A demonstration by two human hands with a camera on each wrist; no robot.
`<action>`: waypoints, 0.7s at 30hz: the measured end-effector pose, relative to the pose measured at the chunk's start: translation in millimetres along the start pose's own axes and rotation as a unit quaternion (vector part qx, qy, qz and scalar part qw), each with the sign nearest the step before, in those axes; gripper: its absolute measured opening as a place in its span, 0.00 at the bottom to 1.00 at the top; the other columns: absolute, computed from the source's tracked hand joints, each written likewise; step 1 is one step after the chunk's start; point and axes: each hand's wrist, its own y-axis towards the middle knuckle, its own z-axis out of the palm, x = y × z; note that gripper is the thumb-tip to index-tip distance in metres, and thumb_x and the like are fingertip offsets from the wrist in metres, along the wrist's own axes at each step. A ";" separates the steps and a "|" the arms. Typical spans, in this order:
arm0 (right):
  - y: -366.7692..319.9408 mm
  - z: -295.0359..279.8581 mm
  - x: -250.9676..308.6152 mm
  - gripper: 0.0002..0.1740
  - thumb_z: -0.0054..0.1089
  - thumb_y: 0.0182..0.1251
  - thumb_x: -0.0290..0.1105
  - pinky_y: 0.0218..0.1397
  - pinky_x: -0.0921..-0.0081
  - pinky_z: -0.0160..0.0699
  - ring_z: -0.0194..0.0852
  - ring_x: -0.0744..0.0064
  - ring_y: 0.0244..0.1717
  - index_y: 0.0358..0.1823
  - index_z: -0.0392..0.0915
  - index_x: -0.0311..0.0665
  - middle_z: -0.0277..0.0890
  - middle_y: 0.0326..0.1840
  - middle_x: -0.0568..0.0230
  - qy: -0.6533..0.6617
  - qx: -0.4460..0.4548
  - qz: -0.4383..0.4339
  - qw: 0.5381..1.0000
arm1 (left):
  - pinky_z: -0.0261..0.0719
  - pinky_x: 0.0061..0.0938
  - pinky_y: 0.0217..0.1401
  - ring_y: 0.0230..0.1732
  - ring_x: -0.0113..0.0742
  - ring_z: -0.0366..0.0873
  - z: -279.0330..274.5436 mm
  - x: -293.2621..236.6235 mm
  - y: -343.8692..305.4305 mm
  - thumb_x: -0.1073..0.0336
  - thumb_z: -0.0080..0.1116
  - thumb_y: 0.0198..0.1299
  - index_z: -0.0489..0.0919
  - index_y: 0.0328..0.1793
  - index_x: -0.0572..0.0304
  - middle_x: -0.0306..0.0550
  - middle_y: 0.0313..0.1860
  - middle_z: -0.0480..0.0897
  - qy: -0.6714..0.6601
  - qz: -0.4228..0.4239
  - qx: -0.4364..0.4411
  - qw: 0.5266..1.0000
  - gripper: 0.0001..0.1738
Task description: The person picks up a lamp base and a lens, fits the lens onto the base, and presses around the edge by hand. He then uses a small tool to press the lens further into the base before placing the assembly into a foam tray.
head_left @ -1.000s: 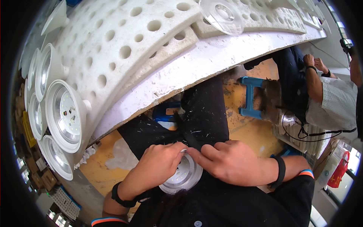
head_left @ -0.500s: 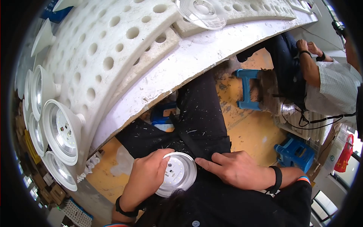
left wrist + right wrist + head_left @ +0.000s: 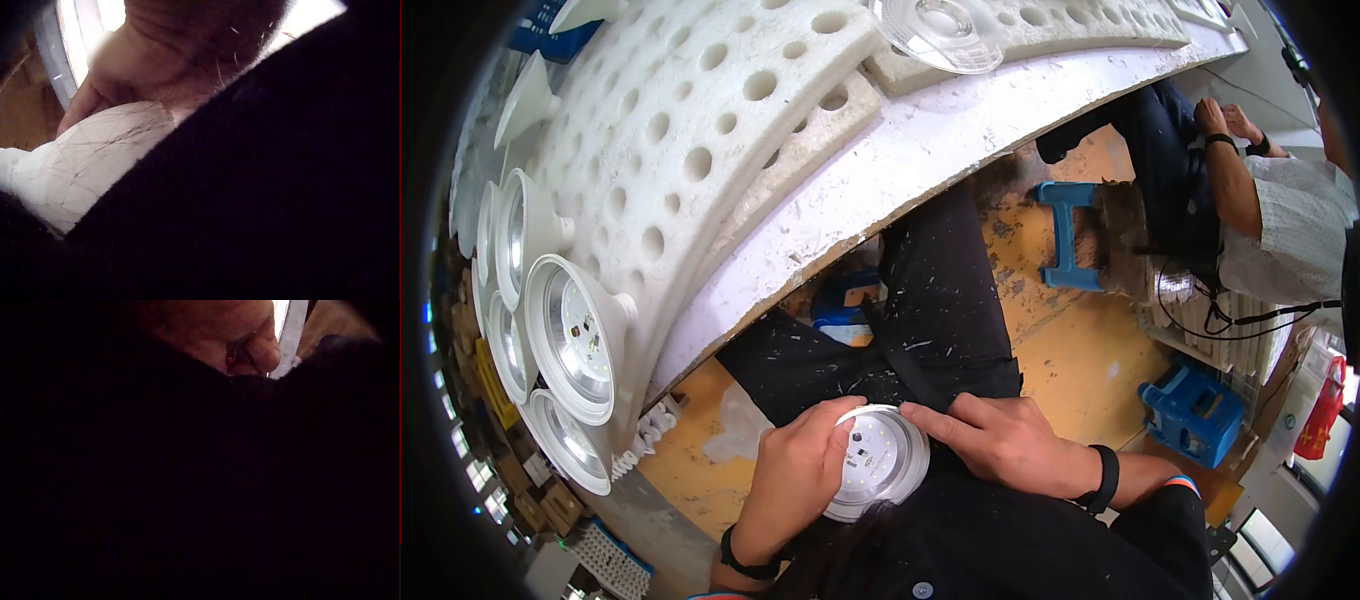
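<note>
Below the near edge of the table, the head view shows a white lamp, the left hand clamped on its side. The right hand lays a straight index finger on the rim; I cannot tell whether its thumb pinches. Likely step: working round the rim; going on calls for a firm left hold. Left wrist view: the palm lies against the housing. Right wrist view, mostly dark: bent fingers beside a pale edge.

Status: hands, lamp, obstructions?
Left hand grips lamp by its side. Right hand has index fingertip at the rim. Lamp's open face toward head camera, board showing. No obstruction seen at lamp.
</note>
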 end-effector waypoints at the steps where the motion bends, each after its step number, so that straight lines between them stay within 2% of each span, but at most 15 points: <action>1: 3.9 0.6 -0.4 0.37 0.62 0.49 0.22 0.20 0.75 0.72 0.71 0.73 0.20 0.67 0.73 0.45 0.61 0.24 0.69 0.005 -0.013 -0.009 1.000 | 0.81 0.33 0.41 0.38 0.50 0.86 -1.4 -1.8 1.0 0.74 0.53 0.64 0.81 0.50 0.66 0.58 0.38 0.85 0.006 -0.005 0.009 1.000 0.11; 2: 11.0 -0.9 3.2 0.37 0.62 0.49 0.22 0.20 0.75 0.72 0.71 0.73 0.20 0.67 0.73 0.45 0.61 0.24 0.69 0.005 -0.015 -0.007 1.000 | 0.81 0.33 0.41 0.38 0.50 0.86 -1.1 -3.7 1.9 0.74 0.53 0.64 0.81 0.50 0.66 0.58 0.38 0.85 0.006 -0.003 0.011 1.000 0.11; 4: 25.4 -9.2 12.3 0.36 0.63 0.50 0.22 0.20 0.75 0.71 0.71 0.74 0.20 0.66 0.74 0.45 0.60 0.24 0.68 -0.002 -0.024 -0.090 0.996 | 0.82 0.33 0.43 0.40 0.52 0.86 1.6 -7.3 2.5 0.74 0.54 0.64 0.81 0.51 0.66 0.59 0.41 0.85 0.003 0.046 0.018 0.999 0.11; 8: 24.4 -18.7 4.9 0.32 0.60 0.51 0.26 0.23 0.75 0.74 0.76 0.72 0.24 0.63 0.74 0.42 0.64 0.27 0.67 0.006 0.003 -0.094 0.996 | 0.82 0.35 0.44 0.42 0.53 0.86 0.3 -3.1 3.5 0.76 0.53 0.63 0.81 0.51 0.66 0.60 0.42 0.85 -0.014 0.016 0.031 0.999 0.12; 10: 13.5 -23.8 -1.5 0.39 0.62 0.44 0.23 0.20 0.75 0.71 0.71 0.73 0.20 0.65 0.75 0.45 0.62 0.24 0.69 -0.017 0.020 -0.034 0.999 | 0.83 0.38 0.38 0.38 0.55 0.84 1.7 3.3 3.4 0.75 0.56 0.61 0.79 0.53 0.61 0.56 0.40 0.85 -0.016 0.060 0.003 0.998 0.13; 11: 14.9 -26.8 -0.2 0.39 0.62 0.44 0.23 0.20 0.75 0.71 0.71 0.73 0.20 0.65 0.75 0.45 0.62 0.24 0.69 -0.019 0.022 -0.035 0.999 | 0.83 0.38 0.38 0.38 0.55 0.84 1.6 3.1 4.0 0.75 0.56 0.61 0.79 0.53 0.61 0.56 0.40 0.85 -0.018 0.060 0.001 0.998 0.13; 13: 16.6 -33.5 6.3 0.29 0.58 0.53 0.28 0.23 0.74 0.75 0.78 0.72 0.26 0.61 0.76 0.39 0.66 0.27 0.68 -0.038 0.068 -0.016 0.997 | 0.83 0.38 0.38 0.38 0.55 0.84 1.2 2.0 4.1 0.75 0.56 0.61 0.79 0.53 0.61 0.57 0.40 0.85 -0.004 0.064 0.014 0.998 0.13; 14: 22.2 -31.5 6.8 0.29 0.58 0.53 0.28 0.23 0.74 0.75 0.78 0.72 0.26 0.61 0.76 0.39 0.66 0.27 0.68 -0.040 0.068 -0.014 0.997 | 0.83 0.38 0.38 0.38 0.55 0.84 1.6 2.1 4.5 0.75 0.56 0.61 0.79 0.53 0.61 0.57 0.40 0.85 -0.005 0.066 0.015 0.998 0.13; 16: 37.9 -27.1 6.8 0.28 0.59 0.53 0.28 0.22 0.73 0.76 0.79 0.70 0.26 0.60 0.76 0.40 0.67 0.27 0.67 0.014 0.046 -0.090 0.995 | 0.83 0.38 0.38 0.38 0.55 0.84 1.4 1.9 6.2 0.74 0.57 0.61 0.79 0.53 0.62 0.56 0.40 0.85 0.004 0.075 0.021 0.997 0.13; 20: 29.4 -40.4 1.9 0.28 0.58 0.54 0.27 0.23 0.74 0.76 0.80 0.70 0.27 0.60 0.75 0.39 0.67 0.28 0.67 -0.024 0.074 -0.072 0.994 | 0.83 0.38 0.38 0.38 0.55 0.84 0.2 0.2 5.8 0.74 0.57 0.61 0.79 0.53 0.62 0.56 0.40 0.85 -0.005 0.075 0.015 0.997 0.13; 21: 24.1 -43.4 -0.9 0.27 0.57 0.54 0.27 0.24 0.74 0.76 0.80 0.70 0.27 0.60 0.75 0.39 0.68 0.29 0.67 -0.031 0.089 -0.058 0.994 | 0.83 0.37 0.42 0.41 0.54 0.85 -1.8 -4.3 7.4 0.76 0.55 0.61 0.80 0.52 0.64 0.58 0.41 0.85 -0.018 0.049 0.033 0.998 0.13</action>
